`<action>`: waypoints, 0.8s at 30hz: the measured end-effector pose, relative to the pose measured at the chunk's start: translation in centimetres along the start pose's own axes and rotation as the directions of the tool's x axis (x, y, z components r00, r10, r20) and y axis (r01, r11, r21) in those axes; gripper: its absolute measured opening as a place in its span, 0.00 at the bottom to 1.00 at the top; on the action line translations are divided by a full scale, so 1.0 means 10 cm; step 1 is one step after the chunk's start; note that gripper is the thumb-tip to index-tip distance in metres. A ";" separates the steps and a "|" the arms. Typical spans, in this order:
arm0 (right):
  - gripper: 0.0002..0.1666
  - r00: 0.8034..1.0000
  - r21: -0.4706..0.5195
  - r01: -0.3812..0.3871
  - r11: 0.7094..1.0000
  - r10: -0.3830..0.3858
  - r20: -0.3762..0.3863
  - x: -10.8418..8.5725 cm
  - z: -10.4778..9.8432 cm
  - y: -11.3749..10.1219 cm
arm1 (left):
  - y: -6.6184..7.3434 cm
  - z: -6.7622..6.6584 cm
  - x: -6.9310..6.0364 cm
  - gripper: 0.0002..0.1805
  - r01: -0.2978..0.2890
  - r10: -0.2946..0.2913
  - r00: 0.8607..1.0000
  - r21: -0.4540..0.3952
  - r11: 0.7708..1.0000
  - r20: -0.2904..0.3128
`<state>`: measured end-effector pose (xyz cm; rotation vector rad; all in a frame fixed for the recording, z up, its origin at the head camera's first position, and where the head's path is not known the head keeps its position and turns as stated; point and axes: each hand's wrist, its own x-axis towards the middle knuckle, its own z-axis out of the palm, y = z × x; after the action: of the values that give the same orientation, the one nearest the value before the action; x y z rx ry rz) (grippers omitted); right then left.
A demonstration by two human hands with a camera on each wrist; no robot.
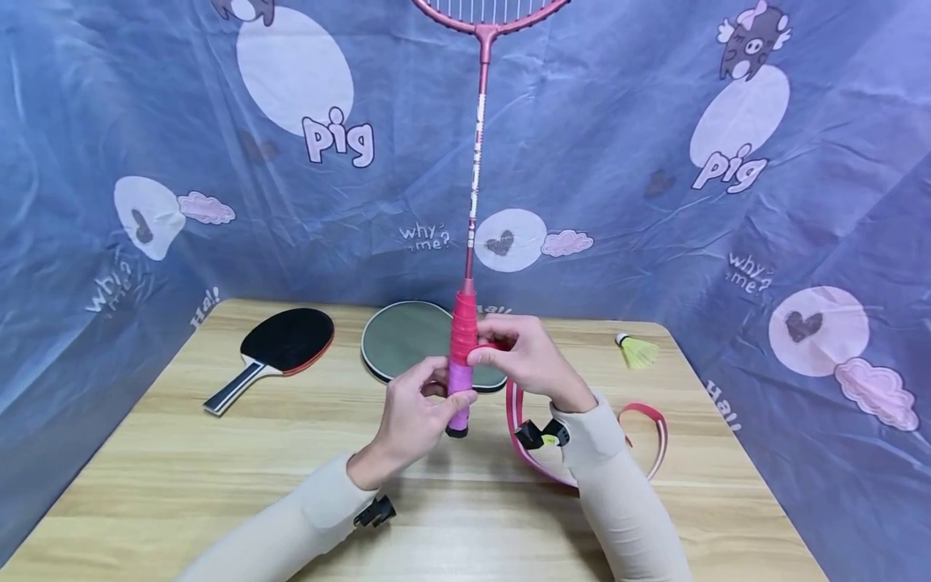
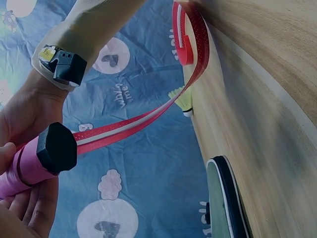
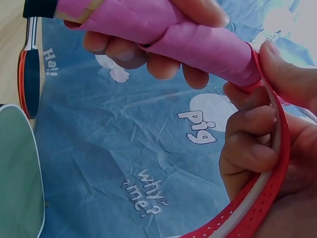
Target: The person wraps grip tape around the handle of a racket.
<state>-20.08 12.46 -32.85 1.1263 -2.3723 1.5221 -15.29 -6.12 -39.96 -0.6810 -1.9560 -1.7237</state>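
Note:
A badminton racket [image 1: 470, 242] stands nearly upright with its strung head at the top edge of the head view. Red grip tape [image 1: 464, 327] winds round the upper handle; below it the handle is pink-purple, ending in a black butt cap [image 2: 58, 148]. My left hand [image 1: 410, 412] grips the lower handle between thumb and fingers. At the bottom of the red winding my right hand [image 1: 534, 360] pinches the tape. From there the loose perforated red strip [image 3: 257, 198], with a white stripe, passes the right palm and curves down to the table.
On the wooden table [image 1: 218, 485] lie a black table tennis bat [image 1: 287, 339] at left, a round green disc [image 1: 403, 339] with a pale rim behind the handle, and a yellow shuttlecock [image 1: 637, 351] at back right. A blue printed cloth [image 1: 407, 186] hangs around the table.

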 end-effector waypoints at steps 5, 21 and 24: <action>0.12 1.000 0.013 0.004 1.000 -0.004 0.027 -0.01 -0.03 0.00 | 0.00 0.00 0.00 0.17 -0.028 0.028 0.999 -0.026 0.999 0.020; 0.21 0.997 0.139 -0.012 0.990 0.002 0.074 -0.05 -0.08 -0.05 | 0.05 -0.06 -0.02 0.11 -0.009 0.051 0.979 -0.209 0.978 0.196; 0.23 0.996 0.154 -0.001 0.988 -0.012 0.089 -0.06 -0.08 -0.04 | 0.05 -0.07 -0.02 0.11 0.003 0.046 0.975 -0.222 0.975 0.216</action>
<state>-19.61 13.37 -32.40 1.2570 -2.3389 1.7132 -14.81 -6.73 -39.60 -1.0074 -1.9046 -1.9433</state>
